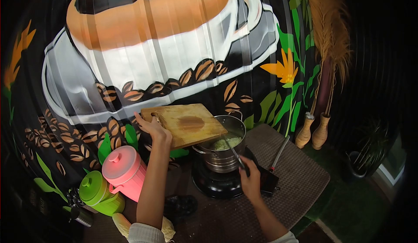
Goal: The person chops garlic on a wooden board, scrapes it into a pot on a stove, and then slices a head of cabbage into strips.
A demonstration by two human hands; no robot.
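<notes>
My left hand [153, 129] is closed on the left end of a wooden cutting board [191, 132], which has a dark damp patch in its middle. The board's right edge overlaps a steel pot [222, 162]. Pale green chopped food [227, 143] lies inside the pot; its exact kind cannot be told. A knife [234, 152] with a dark handle is gripped in my right hand [250, 177], its blade slanting up toward the board's edge and the pot's opening. Beneath the pot is a black portable stove [217, 184].
A pink lidded jug [128, 173] and a green lidded jug [100, 195] stand left on the brown textured table [296, 169]. A hose [281, 154] runs from the stove's right side. Behind is a wall painted with a coffee cup [161, 60]. Two vases [305, 132] stand at right.
</notes>
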